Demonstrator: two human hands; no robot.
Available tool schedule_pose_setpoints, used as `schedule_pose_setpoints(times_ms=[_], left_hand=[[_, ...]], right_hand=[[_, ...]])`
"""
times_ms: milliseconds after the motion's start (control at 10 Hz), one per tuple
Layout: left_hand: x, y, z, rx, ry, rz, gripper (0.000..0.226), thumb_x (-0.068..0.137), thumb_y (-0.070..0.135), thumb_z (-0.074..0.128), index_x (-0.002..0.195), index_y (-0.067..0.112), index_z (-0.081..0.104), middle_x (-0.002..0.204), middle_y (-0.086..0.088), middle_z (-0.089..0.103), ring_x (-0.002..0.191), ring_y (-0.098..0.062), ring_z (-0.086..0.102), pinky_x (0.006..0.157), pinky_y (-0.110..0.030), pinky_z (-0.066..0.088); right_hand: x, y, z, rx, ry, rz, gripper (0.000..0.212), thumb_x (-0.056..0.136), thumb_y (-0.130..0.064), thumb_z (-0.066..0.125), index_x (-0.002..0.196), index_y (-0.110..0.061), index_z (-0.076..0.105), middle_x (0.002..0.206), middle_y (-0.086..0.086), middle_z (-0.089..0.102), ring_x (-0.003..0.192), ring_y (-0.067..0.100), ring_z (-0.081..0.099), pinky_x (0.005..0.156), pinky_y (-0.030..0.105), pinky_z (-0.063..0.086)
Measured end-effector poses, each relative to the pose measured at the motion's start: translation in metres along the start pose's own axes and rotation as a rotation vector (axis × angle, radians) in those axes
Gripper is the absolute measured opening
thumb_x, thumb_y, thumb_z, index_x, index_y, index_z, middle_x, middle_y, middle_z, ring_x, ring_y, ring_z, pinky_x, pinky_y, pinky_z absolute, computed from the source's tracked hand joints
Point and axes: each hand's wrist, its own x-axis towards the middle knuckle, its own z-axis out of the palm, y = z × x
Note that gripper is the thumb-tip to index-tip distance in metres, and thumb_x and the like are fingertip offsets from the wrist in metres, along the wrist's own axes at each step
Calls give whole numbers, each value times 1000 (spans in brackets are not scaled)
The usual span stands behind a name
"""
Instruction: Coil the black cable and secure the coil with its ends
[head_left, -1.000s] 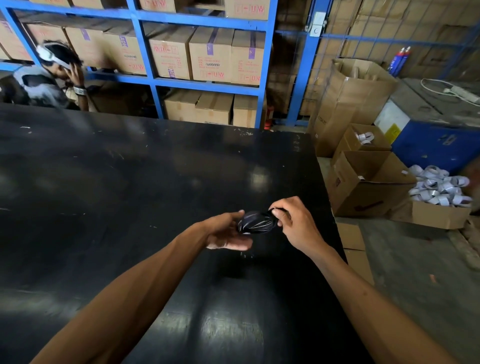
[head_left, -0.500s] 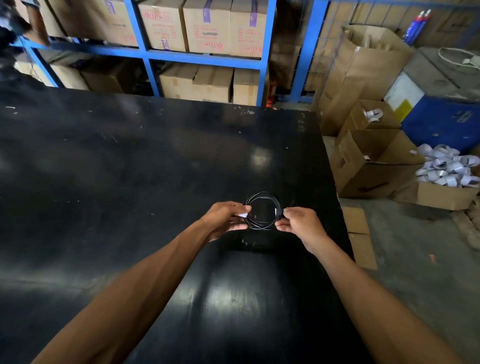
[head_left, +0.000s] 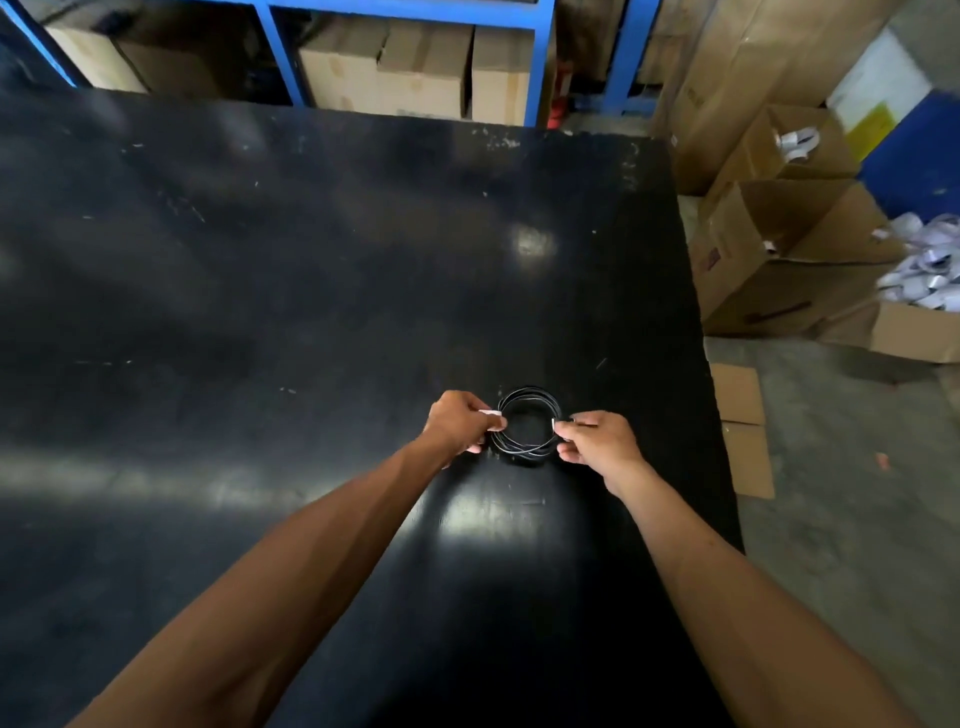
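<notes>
The black cable (head_left: 524, 451) is wound into a small round coil of several loops, held just above or on the black table (head_left: 260, 291) near its right edge. My left hand (head_left: 460, 423) pinches the coil's left side, where a small white piece shows at my fingertips. My right hand (head_left: 597, 441) pinches the coil's right side, also at a small white piece. The coil lies flat and open between the two hands, and I cannot tell whether it touches the table.
Open cardboard boxes (head_left: 779, 249) stand on the floor to the right of the table, one heaped with white coiled items (head_left: 924, 270). Blue shelving (head_left: 540, 62) with cartons stands behind the table's far edge. Flat cardboard pieces (head_left: 743, 431) lie on the floor.
One second ago the coil was bunched between my hands; now it is spread into a flat ring. My view has tilted down, and both hands sit lower over the table.
</notes>
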Motion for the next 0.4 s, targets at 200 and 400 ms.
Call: schedule_pose_setpoints(times_ms=[200, 400], left_hand=[[6, -1, 14, 359, 54, 33, 36, 81, 34, 79, 109, 12, 73, 101, -16, 75, 90, -31, 72, 85, -34, 57], [1, -11, 7, 560, 188, 164, 46, 90, 45, 67, 127, 18, 65, 128, -15, 54, 110, -40, 63, 91, -43, 50]], right_hand=[[4, 13, 4, -82, 79, 6, 33, 91, -10, 76, 121, 0, 65, 102, 24, 76, 81, 29, 75, 73, 29, 64], [-3, 26, -2, -11, 100, -5, 40, 94, -10, 69, 132, -3, 60, 109, 16, 72, 82, 23, 73, 89, 41, 62]])
